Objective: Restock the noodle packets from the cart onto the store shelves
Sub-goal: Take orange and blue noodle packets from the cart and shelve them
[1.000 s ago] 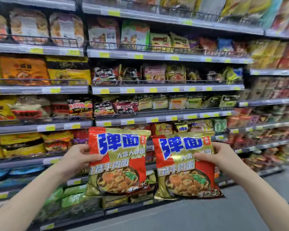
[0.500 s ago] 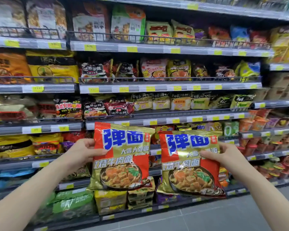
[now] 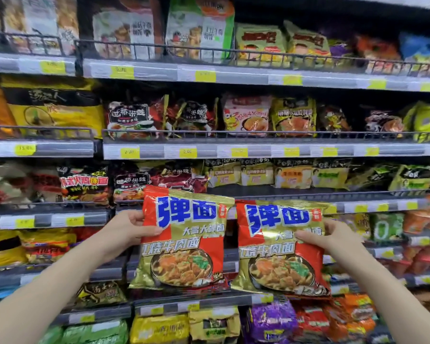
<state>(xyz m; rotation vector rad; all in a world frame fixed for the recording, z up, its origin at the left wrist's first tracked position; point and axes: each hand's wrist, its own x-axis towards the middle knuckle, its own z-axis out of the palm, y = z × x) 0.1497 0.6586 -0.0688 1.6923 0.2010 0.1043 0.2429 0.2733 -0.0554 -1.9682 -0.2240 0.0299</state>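
Packets of red-and-gold noodles hang upright side by side before the shelves [image 3: 233, 151]: the left hand [image 3: 124, 234] pinches the left packet [image 3: 184, 239] by its side edge, the right hand [image 3: 333, 238] pinches the right packet [image 3: 278, 247] likewise. They look light, crinkly, slippery; contents probably brittle, so edge seams suit best.

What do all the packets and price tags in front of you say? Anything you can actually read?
"弹面": large blue characters on left packet and right packet.
"红烧牛肉面": below, on both.
"2.00": yellow price tag.
"过桥米线": dark packet.
Other tags and packets: too blurred.
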